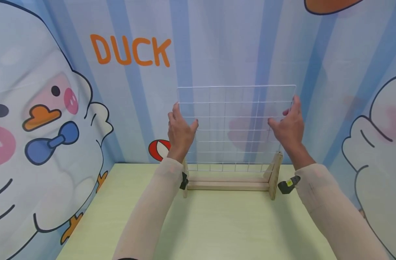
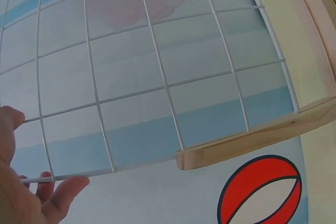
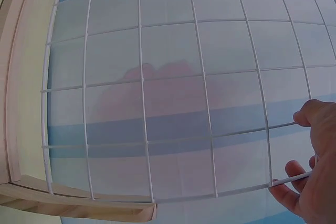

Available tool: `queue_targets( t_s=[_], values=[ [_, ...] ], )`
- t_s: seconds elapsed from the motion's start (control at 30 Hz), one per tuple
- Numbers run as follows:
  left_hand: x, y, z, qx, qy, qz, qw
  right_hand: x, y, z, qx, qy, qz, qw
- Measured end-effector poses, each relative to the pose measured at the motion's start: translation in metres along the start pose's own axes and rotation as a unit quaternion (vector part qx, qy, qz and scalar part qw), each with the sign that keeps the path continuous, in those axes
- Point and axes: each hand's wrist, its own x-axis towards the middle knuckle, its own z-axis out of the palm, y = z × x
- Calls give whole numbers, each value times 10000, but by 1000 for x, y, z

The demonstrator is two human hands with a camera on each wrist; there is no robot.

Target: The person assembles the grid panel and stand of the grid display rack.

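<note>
A white wire grid panel (image 1: 237, 116) stands upright in a pale wooden stand (image 1: 228, 185). At its left edge my left hand (image 1: 181, 130) grips the frame, thumb in front and fingers behind the wire. My right hand (image 1: 289, 126) holds the opposite edge at about the same height, its thumb across the front. The left wrist view shows the panel's lower left corner against a wooden upright (image 2: 257, 136), below that hand. Likewise, the lower right corner lies along the other upright (image 3: 79, 207) in the right wrist view.
The stand rests on a light yellow table (image 1: 224, 224) near its back edge. Behind it hangs a blue-striped cloth (image 1: 217, 43) printed with the word DUCK and cartoon ducks. Black wrist cameras (image 1: 287, 185) sit below each hand, close beside the stand's uprights.
</note>
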Motion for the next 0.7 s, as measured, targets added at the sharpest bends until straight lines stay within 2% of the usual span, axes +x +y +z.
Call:
queue_targets(
  t_s=[0.47, 0.7],
  values=[
    [-13, -14, 9, 96, -121, 13, 9999, -15, 19, 10, -67, -38, 45, 10000],
    [-20, -21, 15, 53, -147, -95, 9998, -21, 27, 16, -126, -53, 47, 9999]
  ],
)
